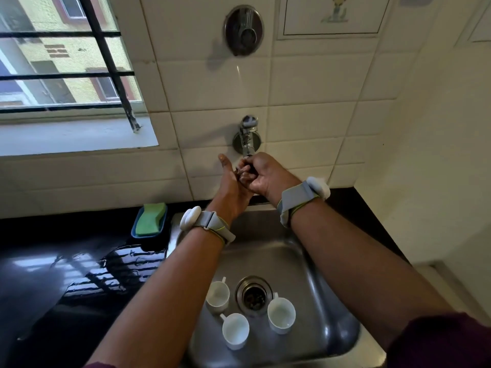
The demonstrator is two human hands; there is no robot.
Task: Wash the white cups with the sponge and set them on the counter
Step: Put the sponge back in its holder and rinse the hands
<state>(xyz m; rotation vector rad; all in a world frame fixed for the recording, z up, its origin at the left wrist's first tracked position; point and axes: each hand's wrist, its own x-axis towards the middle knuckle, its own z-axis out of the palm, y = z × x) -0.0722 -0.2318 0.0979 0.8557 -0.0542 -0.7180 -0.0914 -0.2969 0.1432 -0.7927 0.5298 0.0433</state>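
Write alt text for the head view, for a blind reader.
The left hand and right hand meet under a chrome wall tap. Three white cups stand in the steel sink; a green sponge lies in a blue tray.

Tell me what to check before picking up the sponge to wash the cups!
1. Hands free: not ok, the right hand grips the left hand by its fingers under the tap.
2. Sponge reachable: ok, the sponge lies in the blue tray beside the sink.
3. Cups ready: ok, three white cups sit in the sink, openings up.
4. Water running: cannot tell.
5. Landing spot: ok, the counter left of the sink shows room, though wet.
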